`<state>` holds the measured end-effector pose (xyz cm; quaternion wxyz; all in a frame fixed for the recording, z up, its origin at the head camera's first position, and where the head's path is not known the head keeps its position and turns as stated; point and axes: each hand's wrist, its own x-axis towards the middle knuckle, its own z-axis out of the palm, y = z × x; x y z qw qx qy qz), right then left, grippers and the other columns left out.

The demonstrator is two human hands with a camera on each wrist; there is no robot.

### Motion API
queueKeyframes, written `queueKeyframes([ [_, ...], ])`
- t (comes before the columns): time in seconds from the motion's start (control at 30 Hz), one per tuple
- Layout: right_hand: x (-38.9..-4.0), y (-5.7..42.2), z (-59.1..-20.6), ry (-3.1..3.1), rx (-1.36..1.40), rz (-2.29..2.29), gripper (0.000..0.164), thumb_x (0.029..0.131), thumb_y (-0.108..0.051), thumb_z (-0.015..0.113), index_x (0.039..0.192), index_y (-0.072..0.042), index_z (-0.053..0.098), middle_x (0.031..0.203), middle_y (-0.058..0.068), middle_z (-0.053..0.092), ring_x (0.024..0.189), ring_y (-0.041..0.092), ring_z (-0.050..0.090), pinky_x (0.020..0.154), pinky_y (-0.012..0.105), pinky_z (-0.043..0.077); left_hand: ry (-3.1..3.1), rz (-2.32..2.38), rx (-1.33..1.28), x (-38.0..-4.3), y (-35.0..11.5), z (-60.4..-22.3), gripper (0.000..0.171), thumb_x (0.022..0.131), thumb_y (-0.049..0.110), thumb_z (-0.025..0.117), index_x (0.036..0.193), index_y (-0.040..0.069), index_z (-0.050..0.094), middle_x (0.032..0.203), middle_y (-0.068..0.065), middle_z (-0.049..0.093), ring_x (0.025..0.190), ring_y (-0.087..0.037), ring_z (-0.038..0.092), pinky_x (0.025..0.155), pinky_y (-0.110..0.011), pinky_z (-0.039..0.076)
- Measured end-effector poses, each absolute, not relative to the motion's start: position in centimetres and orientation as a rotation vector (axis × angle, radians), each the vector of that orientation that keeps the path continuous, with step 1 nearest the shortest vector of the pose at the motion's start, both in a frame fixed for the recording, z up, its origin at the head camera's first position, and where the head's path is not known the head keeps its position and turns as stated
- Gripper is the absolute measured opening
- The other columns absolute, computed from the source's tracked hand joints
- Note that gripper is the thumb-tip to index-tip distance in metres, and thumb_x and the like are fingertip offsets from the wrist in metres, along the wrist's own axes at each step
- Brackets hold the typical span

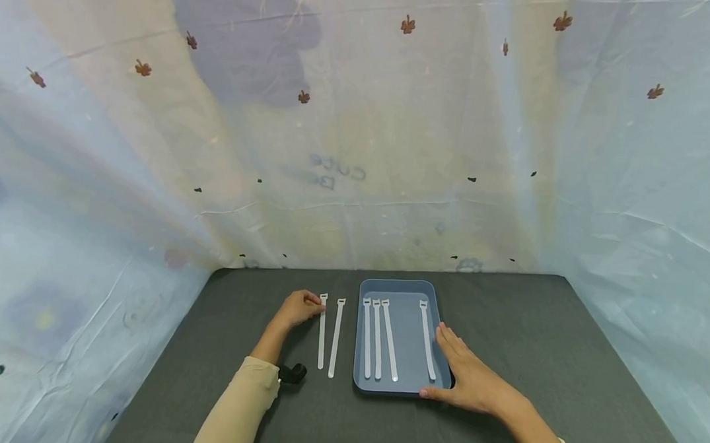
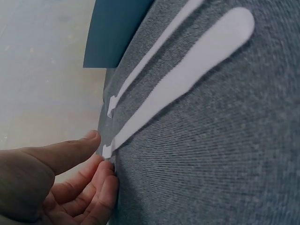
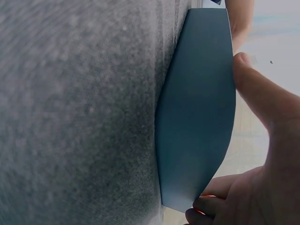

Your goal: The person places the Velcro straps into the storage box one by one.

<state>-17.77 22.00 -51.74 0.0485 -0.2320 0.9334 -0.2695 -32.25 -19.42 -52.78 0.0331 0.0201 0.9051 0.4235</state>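
Two white cable-tie straps lie lengthwise on the dark cloth, a left one (image 1: 322,339) and a right one (image 1: 336,339), each with a slotted head at its far end. My left hand (image 1: 301,308) is at the left strap's head; in the left wrist view the thumb (image 2: 77,152) and bent fingers come right up to it, with a gap between their tips. Right of the straps sits a blue-grey tray (image 1: 404,386) holding several similar straps (image 1: 377,341). My right hand (image 1: 473,378) rests against the tray's near right corner, thumb along the near rim, fingers straight along the right side.
Inside the tray, three straps lie grouped at the left and one strap (image 1: 426,340) lies apart at the right. A dark grey cloth (image 1: 528,335) covers the table. Patterned sheeting (image 1: 358,149) hangs behind and along both sides.
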Motion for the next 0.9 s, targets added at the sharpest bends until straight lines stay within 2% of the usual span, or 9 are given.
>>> queueKeyframes([
  [0.2,-17.71,21.94,-51.63,2.838,-0.689,-0.826,0.13,0.086,-0.075,0.076,0.169,0.006,0.016,0.177,0.025,0.012,0.163,0.048,0.015,0.127,0.068,0.025,2.789,1.299,0.067,-32.5,-19.51,-53.35,0.023,0.095,0.014,0.084,0.105,-0.003,0.072,0.091,-0.011,0.072,0.079,-0.019,0.065,0.068,-0.03,0.052],
  [0.9,-17.66,21.88,-51.61,2.827,-0.678,-0.827,0.13,0.086,-0.075,0.076,0.169,0.005,0.016,0.178,0.024,0.011,0.163,0.046,0.016,0.127,0.067,0.026,2.823,1.294,0.024,-32.5,-19.21,-53.66,0.027,0.09,0.01,0.088,0.106,-0.003,0.07,0.086,-0.009,0.066,0.076,-0.019,0.059,0.066,-0.03,0.049],
])
